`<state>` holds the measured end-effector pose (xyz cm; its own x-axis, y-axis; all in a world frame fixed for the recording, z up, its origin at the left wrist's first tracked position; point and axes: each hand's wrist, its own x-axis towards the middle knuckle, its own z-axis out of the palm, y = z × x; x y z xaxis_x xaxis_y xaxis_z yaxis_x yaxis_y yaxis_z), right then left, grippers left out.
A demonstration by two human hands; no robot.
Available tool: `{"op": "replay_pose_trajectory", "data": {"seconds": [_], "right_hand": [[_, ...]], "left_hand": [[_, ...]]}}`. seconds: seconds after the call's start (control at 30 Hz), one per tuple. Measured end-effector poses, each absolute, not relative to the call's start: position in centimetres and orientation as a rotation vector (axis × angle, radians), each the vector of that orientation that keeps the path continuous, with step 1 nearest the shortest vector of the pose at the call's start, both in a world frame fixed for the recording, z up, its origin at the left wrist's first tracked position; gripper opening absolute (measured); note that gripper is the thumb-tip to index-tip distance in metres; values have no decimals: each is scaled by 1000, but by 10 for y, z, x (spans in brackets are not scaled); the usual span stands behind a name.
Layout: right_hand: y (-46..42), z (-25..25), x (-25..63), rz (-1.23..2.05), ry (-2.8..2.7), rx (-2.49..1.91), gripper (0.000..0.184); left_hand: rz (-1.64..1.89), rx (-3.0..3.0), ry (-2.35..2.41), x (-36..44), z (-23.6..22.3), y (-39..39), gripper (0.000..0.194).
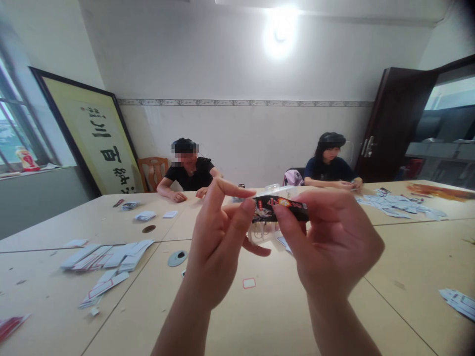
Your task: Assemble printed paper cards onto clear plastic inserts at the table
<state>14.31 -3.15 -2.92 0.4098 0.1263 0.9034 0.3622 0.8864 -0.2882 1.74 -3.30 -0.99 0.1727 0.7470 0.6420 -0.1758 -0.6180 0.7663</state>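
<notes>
Between both hands, raised over the table, is a black printed card [292,213] with red, white and yellow markings, slightly bowed along its length. My left hand [222,237] pinches its left end between thumb and fingers. At the other end my right hand [330,237] grips it, the thumb pressed on the printed front and the fingers curled behind. A clear plastic container [260,236] shows just behind the card, partly hidden by it and by my hands. Below them a small red-framed white label [249,283] lies on the table.
Stacks of white cards [106,257] lie at left, with a round grey cable cover [177,257] nearby. Loose white cards [401,203] spread at far right, before a seated person [330,165]. Another person [191,170] sits across the table [222,316].
</notes>
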Motion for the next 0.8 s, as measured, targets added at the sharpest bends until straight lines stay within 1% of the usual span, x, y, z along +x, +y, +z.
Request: {"op": "replay_pose_trajectory", "data": {"seconds": [0.4,0.63,0.8], "right_hand": [[-31,-30,140,-41,-1149,-509,16],[-30,-30,141,-11,-1157,-514,15],[-33,-28,142,-5,-1171,-558,15]], "left_hand": [[1602,1744,593,18,-9,-32,16],[1593,1775,584,19,-8,-34,13],[1600,1782,603,19,-8,-34,14]]}}
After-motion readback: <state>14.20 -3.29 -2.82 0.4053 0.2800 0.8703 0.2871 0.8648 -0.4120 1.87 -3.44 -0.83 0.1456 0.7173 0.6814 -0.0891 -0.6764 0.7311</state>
